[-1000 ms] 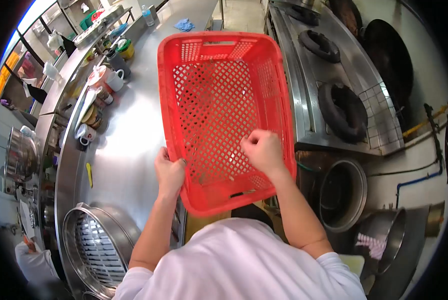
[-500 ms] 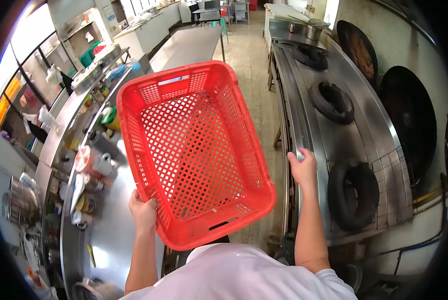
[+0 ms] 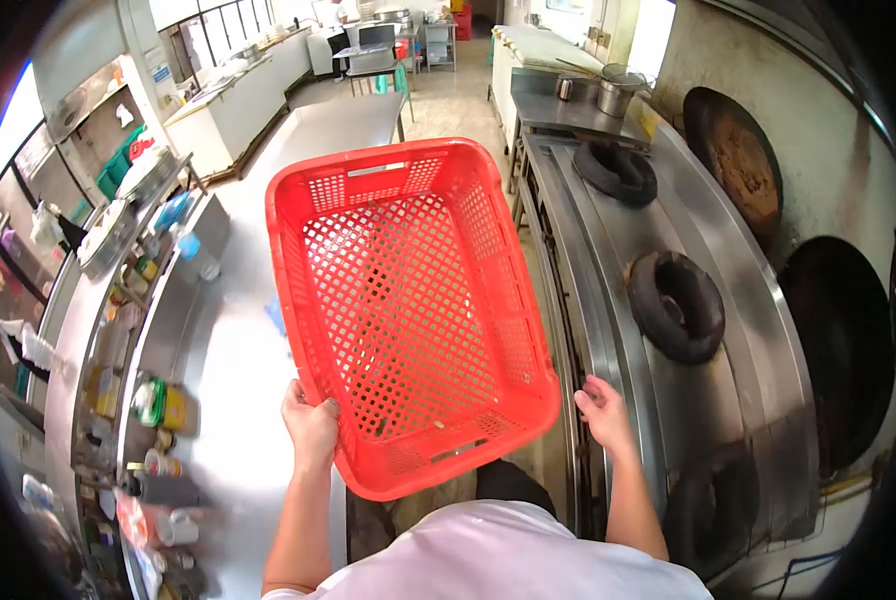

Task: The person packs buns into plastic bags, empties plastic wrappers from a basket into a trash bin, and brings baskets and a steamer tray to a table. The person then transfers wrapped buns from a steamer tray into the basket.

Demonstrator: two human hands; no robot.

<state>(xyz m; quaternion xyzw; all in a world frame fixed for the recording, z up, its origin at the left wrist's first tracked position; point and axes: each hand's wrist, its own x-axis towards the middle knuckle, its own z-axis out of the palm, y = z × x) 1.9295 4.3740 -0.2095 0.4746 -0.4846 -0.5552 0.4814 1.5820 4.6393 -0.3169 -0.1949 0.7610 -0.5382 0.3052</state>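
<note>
A red plastic basket with a lattice bottom hangs in front of me, tilted so that its inside faces me. My left hand grips its left rim near the lower corner, thumb over the edge. Small pale bits cling near the basket's lower side. My right hand is off the basket, to the right of its lower right corner and beside the stove's front edge. Its fingers are apart and slightly curled, with nothing in them.
On the left runs a steel counter with bottles, tubs and a yellow container. The steel stove on the right bears black burner rings. Woks lean on the wall. Ahead are a steel table and a distant person.
The view has moved forward along the aisle. My right hand has left the basket's inside and opened out to the right. The basket stays in my left hand.
</note>
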